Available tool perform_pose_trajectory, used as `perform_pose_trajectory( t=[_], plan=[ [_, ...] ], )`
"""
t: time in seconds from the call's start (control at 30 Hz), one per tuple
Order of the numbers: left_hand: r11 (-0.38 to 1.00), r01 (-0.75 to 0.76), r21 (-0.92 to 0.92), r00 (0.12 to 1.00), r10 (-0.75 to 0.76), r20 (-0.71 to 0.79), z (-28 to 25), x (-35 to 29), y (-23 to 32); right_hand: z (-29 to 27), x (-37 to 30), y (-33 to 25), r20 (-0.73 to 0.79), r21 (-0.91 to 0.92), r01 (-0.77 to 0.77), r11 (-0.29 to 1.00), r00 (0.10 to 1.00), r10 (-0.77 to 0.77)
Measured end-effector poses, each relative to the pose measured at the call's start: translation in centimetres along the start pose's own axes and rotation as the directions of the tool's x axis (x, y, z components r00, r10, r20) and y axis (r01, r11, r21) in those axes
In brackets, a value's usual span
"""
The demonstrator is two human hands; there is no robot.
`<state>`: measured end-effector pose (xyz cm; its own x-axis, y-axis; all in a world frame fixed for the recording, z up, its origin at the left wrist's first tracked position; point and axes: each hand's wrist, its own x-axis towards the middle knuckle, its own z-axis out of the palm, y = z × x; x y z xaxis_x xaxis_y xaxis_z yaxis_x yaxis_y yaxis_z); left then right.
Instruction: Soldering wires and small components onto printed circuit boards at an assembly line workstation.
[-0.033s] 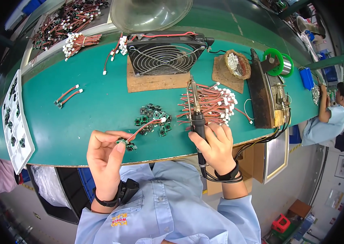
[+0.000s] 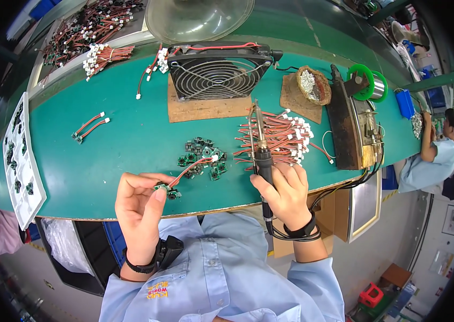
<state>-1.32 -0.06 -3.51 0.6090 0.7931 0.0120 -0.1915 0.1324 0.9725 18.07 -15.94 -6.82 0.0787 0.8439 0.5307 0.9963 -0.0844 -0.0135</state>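
My left hand (image 2: 142, 208) pinches a small green circuit board (image 2: 173, 195) between thumb and fingers, above the near edge of the bench. From that board a red and black wire lead (image 2: 188, 168) runs up to a white plug, over a cluster of similar boards (image 2: 199, 146). In my right hand (image 2: 287, 197) is a soldering iron (image 2: 264, 162), gripped by its black handle. The iron points away from me, with a thin metal tube alongside its shaft. Beneath and beside it lies a heap of red and black wire leads (image 2: 280, 138) with white plugs.
Behind the boards stands a black fan (image 2: 219, 78) on a brown board. To the right are a bowl (image 2: 321, 91) of silvery bits, a dark iron stand (image 2: 345, 126) and a green solder reel (image 2: 360, 80). A white tray (image 2: 29, 182) holds boards at left. People sit at both sides.
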Motion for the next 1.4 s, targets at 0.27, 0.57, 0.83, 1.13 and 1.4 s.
perform_pose_trajectory(
  t=[0.27, 0.57, 0.83, 1.13, 1.4],
  plan=[
    [0.977, 0.08, 0.196, 0.951, -0.134, 0.277, 0.7, -0.1, 0.3, -0.4, 1.3, -1.9, -0.204, 0.55, -0.274, 0.789, 0.872, 0.445],
    [0.921, 0.352, 0.169, 0.758, -0.386, 0.525, 2.7, 1.7, 0.4, -2.8, 2.3, -3.7, -0.093, 0.57, -0.183, 0.801, 0.954, 0.284],
    [0.876, 0.431, 0.218, 0.711, -0.478, 0.516, 2.8, 1.2, -0.9, -1.9, 1.2, -3.9, -0.123, 0.539, -0.07, 0.84, 0.979, 0.161],
    [0.745, -0.429, 0.512, 0.831, 0.103, 0.546, 3.5, 0.9, 0.0, -2.0, 1.9, -4.5, -0.078, 0.727, -0.194, 0.658, 0.93, 0.36],
    [0.7, -0.485, 0.524, 0.825, 0.167, 0.54, 3.6, 0.5, 0.1, -2.6, 2.0, -5.5, 0.053, 0.651, -0.348, 0.674, 0.907, 0.417]
  ],
)
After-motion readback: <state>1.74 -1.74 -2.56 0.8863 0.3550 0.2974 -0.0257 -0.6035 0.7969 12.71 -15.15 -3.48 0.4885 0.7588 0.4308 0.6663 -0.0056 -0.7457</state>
